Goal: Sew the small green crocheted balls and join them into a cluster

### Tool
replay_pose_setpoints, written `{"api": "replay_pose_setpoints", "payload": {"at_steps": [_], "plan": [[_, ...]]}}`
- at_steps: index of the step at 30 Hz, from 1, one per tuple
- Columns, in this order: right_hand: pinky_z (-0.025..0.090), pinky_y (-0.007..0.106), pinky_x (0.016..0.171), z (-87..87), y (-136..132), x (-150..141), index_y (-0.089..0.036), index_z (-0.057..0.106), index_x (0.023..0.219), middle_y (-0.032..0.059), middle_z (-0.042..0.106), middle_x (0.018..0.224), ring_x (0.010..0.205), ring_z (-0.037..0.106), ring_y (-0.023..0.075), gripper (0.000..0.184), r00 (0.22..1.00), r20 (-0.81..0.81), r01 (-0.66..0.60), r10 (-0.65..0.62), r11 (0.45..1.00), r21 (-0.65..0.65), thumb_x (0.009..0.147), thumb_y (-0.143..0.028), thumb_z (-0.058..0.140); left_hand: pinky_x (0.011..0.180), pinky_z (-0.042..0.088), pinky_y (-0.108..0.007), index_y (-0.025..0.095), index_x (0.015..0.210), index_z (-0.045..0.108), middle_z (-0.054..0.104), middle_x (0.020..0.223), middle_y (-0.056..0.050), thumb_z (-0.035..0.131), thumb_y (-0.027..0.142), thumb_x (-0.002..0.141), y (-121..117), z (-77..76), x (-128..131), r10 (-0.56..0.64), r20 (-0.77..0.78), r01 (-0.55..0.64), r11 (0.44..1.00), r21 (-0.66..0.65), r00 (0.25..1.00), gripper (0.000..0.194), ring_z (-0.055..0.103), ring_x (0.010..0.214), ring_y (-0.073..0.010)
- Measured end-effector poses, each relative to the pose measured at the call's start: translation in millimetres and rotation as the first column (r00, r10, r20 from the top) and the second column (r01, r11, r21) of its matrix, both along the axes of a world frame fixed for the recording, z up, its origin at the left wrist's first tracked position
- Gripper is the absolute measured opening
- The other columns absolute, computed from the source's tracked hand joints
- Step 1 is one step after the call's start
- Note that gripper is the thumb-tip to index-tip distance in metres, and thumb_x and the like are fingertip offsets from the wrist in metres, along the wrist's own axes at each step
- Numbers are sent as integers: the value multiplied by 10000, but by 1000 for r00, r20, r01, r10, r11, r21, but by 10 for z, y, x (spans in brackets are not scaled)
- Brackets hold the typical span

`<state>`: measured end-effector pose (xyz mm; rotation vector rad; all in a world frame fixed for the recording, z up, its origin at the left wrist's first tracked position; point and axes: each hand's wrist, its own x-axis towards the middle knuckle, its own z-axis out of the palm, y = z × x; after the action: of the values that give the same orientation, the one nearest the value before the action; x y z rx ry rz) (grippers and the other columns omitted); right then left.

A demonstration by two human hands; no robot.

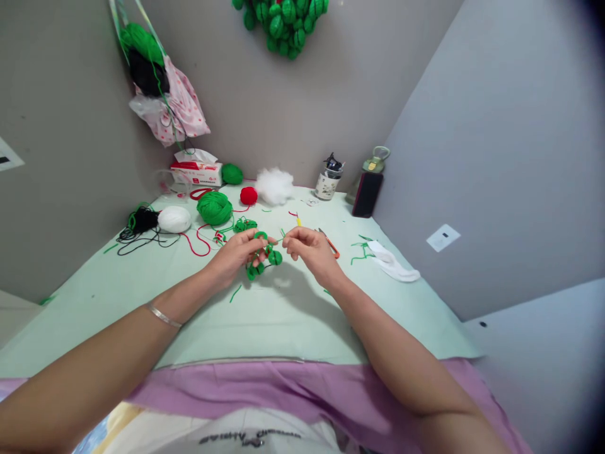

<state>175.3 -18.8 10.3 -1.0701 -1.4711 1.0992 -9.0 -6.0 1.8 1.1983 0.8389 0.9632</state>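
Over the middle of the table, my left hand (236, 253) is closed around a cluster of small green crocheted balls (275, 257), and several of them dangle below the fingers. My right hand (309, 247) is just to its right, thumb and forefinger pinched on a green yarn strand (280, 239) that runs across from the crocheted cluster. Beyond the right hand lies a thin yellow tool (299, 221). An orange-handled cutter or scissors (334, 250), partly hidden, is beside that hand. More green crocheted work (244, 224) rests behind my left hand.
Yarn balls stand at the back left: green (214, 208), white (174, 219), red (248, 196). Behind are a tissue box (196, 174), white stuffing (275, 186), a jar (326, 185) and a phone (368, 195) against a bottle (375, 165). White cloth (392, 261) lies right.
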Motion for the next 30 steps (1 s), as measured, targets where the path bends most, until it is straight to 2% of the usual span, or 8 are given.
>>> {"api": "replay_pose_setpoints", "payload": {"at_steps": [3, 7, 10, 13, 19, 25, 30], "plan": [[391, 251, 558, 2, 21, 9, -177, 636, 723, -29, 577, 627, 518, 470, 87, 107, 992, -119, -39, 35, 999, -32, 747, -281, 647, 465, 326, -199, 195, 959, 608, 586, 679, 29, 750, 361, 748, -45, 18, 23, -65, 18, 65, 998, -2, 998, 304, 454, 499, -78], [378, 229, 516, 25, -8, -7, -185, 594, 710, -19, 600, 651, 531, 464, 85, 117, 968, -239, -100, 80, 992, -71, 742, -276, 659, 459, 260, -205, 181, 845, 628, 533, 601, 43, 771, 373, 721, -71, 26, 36, -112, -42, 112, 994, -2, 993, 270, 388, 473, -68], [355, 213, 479, 51, -42, -24, -190, 550, 721, -13, 620, 681, 526, 466, 82, 167, 939, -307, -213, 157, 965, -157, 733, -299, 676, 467, 237, -218, 165, 781, 645, 619, 698, -3, 768, 377, 711, -73, 28, 34, -194, -66, 193, 981, -14, 979, 254, 350, 481, -61], [354, 204, 479, 58, -53, -32, -185, 536, 716, -20, 612, 670, 512, 470, 72, 171, 917, -343, -284, 205, 938, -198, 731, -290, 670, 487, 266, -221, 171, 738, 634, 664, 779, -39, 774, 363, 698, -66, 33, 25, -250, -79, 250, 968, -13, 965, 241, 405, 530, -82], [341, 187, 484, 55, -16, -16, -176, 517, 698, -24, 588, 683, 522, 439, 53, 164, 892, -436, -229, 121, 952, -202, 735, -254, 656, 499, 288, -220, 170, 693, 636, 553, 662, 6, 775, 364, 698, -55, 38, 5, -272, -106, 269, 962, -43, 956, 238, 410, 535, -86], [385, 188, 515, 103, 6, 37, -175, 549, 759, -17, 600, 724, 561, 464, 56, 219, 879, -460, -240, 125, 950, -201, 748, -300, 727, 538, 342, -227, 171, 823, 667, 581, 747, -14, 694, 474, 806, -32, 22, -51, -305, -20, 303, 950, -75, 952, 304, 452, 577, -96], [448, 167, 546, 80, 52, 82, -173, 627, 902, -17, 641, 753, 590, 521, 53, 257, 851, -519, -221, 74, 948, -228, 709, -224, 789, 589, 384, -217, 212, 989, 622, 582, 789, 14, 791, 324, 740, 4, 19, -94, -322, 37, 324, 943, -78, 946, 321, 505, 633, -100]]}}
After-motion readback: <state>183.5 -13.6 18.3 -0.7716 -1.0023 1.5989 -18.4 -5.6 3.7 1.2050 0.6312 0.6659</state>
